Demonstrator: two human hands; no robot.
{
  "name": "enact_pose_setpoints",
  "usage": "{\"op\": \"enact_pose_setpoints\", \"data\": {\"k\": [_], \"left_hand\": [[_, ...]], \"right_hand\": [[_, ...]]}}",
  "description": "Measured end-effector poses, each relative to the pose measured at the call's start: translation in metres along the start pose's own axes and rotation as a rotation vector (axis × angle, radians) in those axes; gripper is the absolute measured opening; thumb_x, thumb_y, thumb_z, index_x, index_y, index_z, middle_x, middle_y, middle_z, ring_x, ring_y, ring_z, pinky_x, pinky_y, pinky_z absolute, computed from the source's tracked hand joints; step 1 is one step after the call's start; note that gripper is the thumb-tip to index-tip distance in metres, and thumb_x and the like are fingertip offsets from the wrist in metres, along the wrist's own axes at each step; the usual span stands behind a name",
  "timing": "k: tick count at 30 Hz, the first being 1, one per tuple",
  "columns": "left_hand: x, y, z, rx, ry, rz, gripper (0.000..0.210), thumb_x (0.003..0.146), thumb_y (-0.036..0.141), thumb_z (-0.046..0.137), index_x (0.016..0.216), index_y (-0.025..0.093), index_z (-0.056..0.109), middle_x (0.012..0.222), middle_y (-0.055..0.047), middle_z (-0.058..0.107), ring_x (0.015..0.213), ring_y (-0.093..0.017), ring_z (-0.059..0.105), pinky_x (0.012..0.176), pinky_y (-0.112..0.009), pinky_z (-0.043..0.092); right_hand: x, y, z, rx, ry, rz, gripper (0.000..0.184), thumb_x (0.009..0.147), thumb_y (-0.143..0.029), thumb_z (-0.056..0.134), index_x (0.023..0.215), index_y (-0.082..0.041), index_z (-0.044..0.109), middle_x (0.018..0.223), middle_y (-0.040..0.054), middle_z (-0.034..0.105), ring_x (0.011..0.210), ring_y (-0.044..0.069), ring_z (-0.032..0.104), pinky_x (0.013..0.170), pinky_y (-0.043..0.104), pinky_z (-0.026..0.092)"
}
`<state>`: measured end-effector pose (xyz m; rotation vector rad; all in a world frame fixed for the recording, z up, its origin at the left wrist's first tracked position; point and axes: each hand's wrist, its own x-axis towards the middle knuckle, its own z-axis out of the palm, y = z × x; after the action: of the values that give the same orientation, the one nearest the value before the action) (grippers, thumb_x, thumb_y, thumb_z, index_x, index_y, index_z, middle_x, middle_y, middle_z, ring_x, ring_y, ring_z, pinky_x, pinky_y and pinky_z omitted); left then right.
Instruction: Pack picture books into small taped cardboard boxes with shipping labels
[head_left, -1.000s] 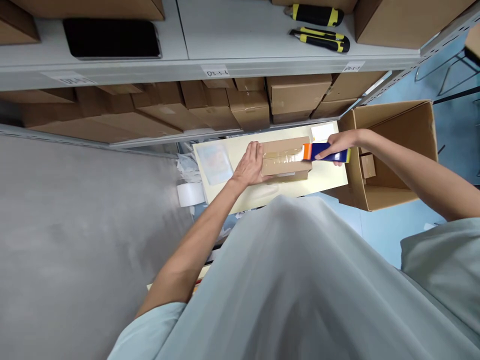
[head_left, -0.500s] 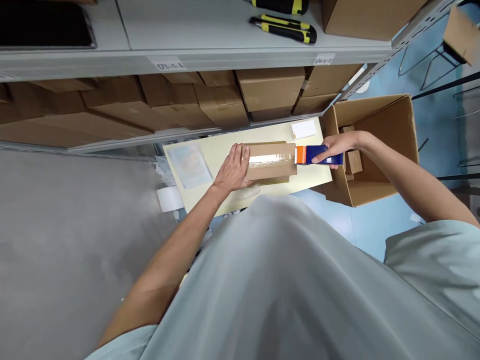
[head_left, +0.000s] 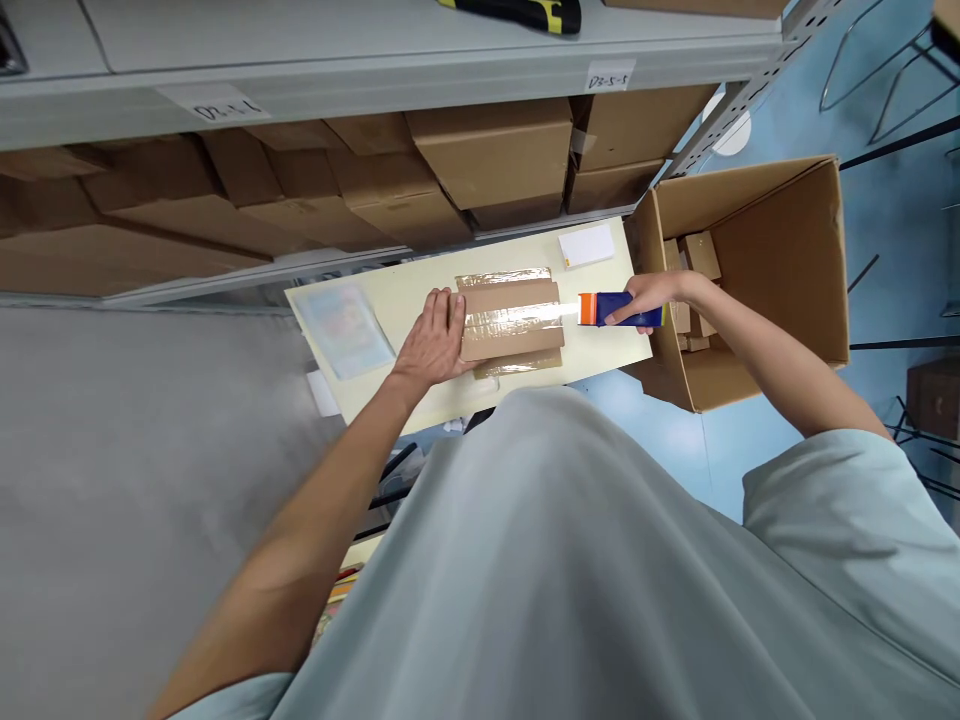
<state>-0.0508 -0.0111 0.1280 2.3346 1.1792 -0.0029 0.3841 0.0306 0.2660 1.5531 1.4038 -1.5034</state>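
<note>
A small brown cardboard box [head_left: 510, 347], with shiny clear tape along its top, lies on a cream-coloured tabletop [head_left: 607, 350]. At the box's left end is my left hand [head_left: 433, 338], its fingers over the top and its thumb towards the near side, holding it. My right hand [head_left: 645, 300] grips a blue and orange tape dispenser [head_left: 600, 309] just beyond the box's right end. A pale strip of tape [head_left: 570, 311] spans the short gap between dispenser and box. Flattened, taped cardboard edges [head_left: 525, 367] show under the box.
A large open carton [head_left: 780, 260] with several small boxes stands to the right. Behind the table, a grey shelf [head_left: 337, 95] carries a utility knife [head_left: 525, 14] above packed cartons [head_left: 495, 150]. A white card [head_left: 586, 246] and a clear plastic sleeve [head_left: 341, 330] lie on the tabletop.
The dispenser has drawn back slightly from the box's right end, and the pale tape strip now shows between them. My left hand keeps its hold. The whole view has shifted.
</note>
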Motion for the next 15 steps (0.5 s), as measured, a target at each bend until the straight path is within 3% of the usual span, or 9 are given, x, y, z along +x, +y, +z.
{"op": "enact_pose_setpoints", "data": {"k": [9,15], "left_hand": [[0.001,0.011,-0.005,0.035,-0.07,-0.091,0.137,0.085,0.092,0.056,0.172,-0.006,0.019,0.178,-0.041,0.013,0.168,-0.056,0.006,0.132,-0.072,0.019],[0.002,0.018,-0.008,0.042,-0.1,-0.134,0.138,0.084,0.093,0.056,0.173,-0.005,0.016,0.179,-0.04,0.01,0.169,-0.055,0.002,0.132,-0.072,0.017]], "right_hand": [[0.032,0.003,-0.005,0.019,-0.123,-0.03,0.067,0.072,-0.08,0.088,0.085,-0.015,0.077,0.081,0.0096,0.08,0.083,0.029,0.08,0.08,0.04,0.065],[0.049,-0.01,0.001,-0.154,-0.079,0.008,0.058,0.086,-0.073,0.082,0.089,-0.015,0.078,0.077,0.0098,0.079,0.081,0.03,0.079,0.08,0.04,0.064]]}}
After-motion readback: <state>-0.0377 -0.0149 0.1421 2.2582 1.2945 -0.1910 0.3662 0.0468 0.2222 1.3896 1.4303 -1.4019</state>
